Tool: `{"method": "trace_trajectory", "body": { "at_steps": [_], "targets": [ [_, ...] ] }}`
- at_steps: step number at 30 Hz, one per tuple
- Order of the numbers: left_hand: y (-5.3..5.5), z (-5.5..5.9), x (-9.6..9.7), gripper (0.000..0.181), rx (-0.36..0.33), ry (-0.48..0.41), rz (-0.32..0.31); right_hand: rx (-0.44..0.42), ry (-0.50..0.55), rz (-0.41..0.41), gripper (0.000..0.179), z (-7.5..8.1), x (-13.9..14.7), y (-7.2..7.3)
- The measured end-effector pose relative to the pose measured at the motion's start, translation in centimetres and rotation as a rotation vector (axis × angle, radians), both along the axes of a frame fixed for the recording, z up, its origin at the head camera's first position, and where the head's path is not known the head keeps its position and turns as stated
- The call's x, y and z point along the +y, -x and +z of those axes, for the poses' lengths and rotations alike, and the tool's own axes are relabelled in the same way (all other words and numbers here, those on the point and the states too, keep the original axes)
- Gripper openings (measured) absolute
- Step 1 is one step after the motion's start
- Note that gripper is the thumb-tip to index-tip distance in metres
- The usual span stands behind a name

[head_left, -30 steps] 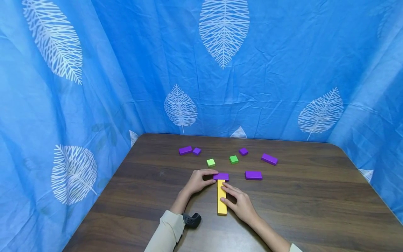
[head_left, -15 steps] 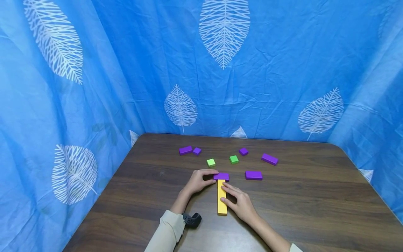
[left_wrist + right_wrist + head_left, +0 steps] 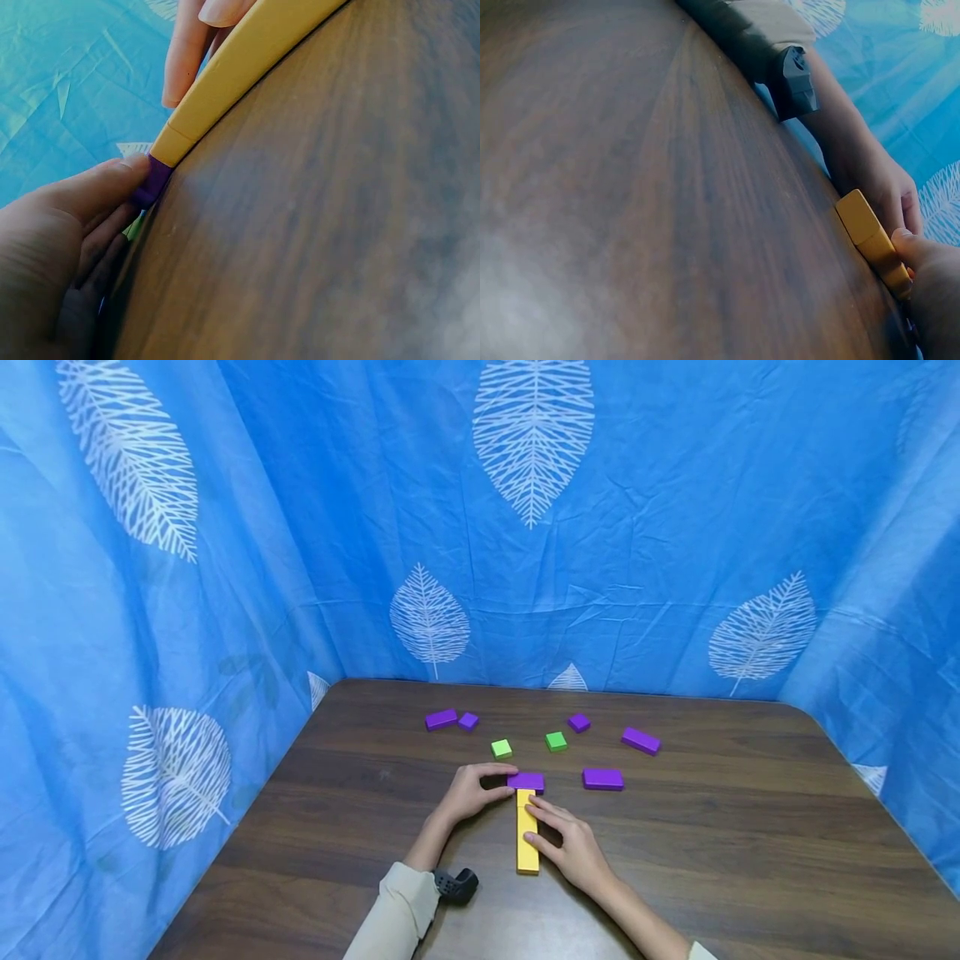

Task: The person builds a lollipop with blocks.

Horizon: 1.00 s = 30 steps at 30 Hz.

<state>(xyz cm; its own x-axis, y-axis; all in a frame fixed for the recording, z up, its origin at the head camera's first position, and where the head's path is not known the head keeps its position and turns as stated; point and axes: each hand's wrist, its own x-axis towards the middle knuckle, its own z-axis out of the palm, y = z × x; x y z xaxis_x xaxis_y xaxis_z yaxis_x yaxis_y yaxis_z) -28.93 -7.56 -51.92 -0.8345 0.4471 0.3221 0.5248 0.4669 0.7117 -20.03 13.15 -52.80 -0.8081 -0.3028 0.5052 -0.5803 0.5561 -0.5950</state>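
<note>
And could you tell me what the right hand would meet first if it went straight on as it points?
The right hand would first meet the yellow blocks, which it seems to touch; past them, likely the left hand or the purple block it holds, though depth is unclear.

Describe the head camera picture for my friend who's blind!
The left hand pinches a purple rectangular block at the far end of a long yellow bar, which the right hand touches. Five other purple blocks and two green blocks share the brown wood-grain table.
</note>
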Motion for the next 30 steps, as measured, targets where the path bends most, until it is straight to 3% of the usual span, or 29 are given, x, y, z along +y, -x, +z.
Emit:
{"method": "trace_trajectory", "body": {
  "at_steps": [5,8,14,17,24,30],
  "targets": [
    [0.3,0.3,0.2,0.032,-0.082,-0.097,0.059,0.004,0.007,-0.002,0.043,0.0,0.0,0.0],
    [0.8,0.7,0.2,0.032,-0.091,-0.162,0.124,0.000,0.008,-0.007,0.043,0.0,0.0,0.1],
    [2.2,1.2,-0.2,0.031,0.019,-0.246,0.301,0.012,0.001,0.003,0.042,0.1,0.0,0.0],
    [2.9,1.3,-0.5,0.033,0.042,-0.228,0.339,0.021,0.002,0.011,0.042,0.1,0.0,-0.1],
    [3.7,1.1,-0.8,0.040,0.032,-0.088,0.276,0.027,0.007,0.010,0.042,0.2,0.0,-0.1],
    [4.0,0.8,-0.6,0.038,0.070,0.022,0.241,0.017,0.007,0.008,0.042,0.1,0.1,0.0]
  ]
}}
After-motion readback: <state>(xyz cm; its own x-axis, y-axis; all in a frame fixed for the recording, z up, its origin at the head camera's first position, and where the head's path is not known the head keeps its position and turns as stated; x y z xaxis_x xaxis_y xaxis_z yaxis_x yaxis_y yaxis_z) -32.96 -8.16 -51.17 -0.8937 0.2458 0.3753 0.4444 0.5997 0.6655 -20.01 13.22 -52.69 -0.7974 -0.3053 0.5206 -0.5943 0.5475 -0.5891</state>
